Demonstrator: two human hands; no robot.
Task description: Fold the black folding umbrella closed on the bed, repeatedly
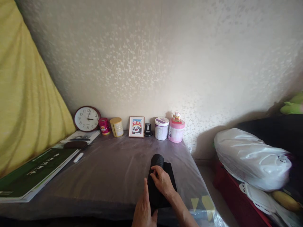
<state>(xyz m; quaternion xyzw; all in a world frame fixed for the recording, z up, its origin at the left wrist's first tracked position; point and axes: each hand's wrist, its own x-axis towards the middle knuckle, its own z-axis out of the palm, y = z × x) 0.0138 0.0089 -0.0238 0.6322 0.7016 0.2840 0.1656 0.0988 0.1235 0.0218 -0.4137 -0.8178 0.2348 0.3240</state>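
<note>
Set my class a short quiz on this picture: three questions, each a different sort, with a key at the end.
1. Multiple choice: What stands on top of the pink tub?
A) a clock
B) a figurine
C) a plastic bag
2. True or false: The left hand and the right hand are both at the black item.
3. Fill in: Immediately left of the framed panda picture stands a ____ canister.

Key: 1 B; 2 true; 3 yellow

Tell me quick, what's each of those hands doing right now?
Left hand: open, fingers straight, along the left edge of the long black fabric-like bundle.
Right hand: fingers curled over that bundle; whether it grips anything cannot be told.
</note>
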